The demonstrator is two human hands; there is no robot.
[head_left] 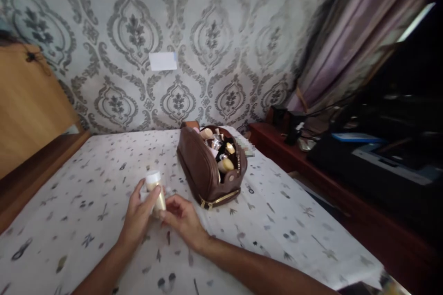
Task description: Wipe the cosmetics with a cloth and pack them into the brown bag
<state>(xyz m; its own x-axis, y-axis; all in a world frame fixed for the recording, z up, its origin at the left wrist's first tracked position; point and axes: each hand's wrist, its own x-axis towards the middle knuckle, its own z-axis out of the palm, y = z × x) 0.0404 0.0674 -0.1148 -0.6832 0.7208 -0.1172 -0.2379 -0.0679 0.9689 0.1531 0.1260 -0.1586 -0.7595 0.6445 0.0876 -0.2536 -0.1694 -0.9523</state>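
Observation:
A small pale-yellow bottle with a white cap stands tilted in front of me, above the patterned sheet. My left hand is closed round its side, the thumb laid across the front. At the bottle's lower end, the thumb and fingers of my right hand pinch it. Something whitish shows behind the left thumb, too blurred to name. Just beyond my right hand sits a brown toiletry bag, its top unzipped, with several cosmetic bottles and jars packed inside.
A white sheet with small printed motifs covers the surface. A wooden board rises at the left. Along the right runs a dark red ledge with black items and cables. Patterned wallpaper and a purple curtain are behind.

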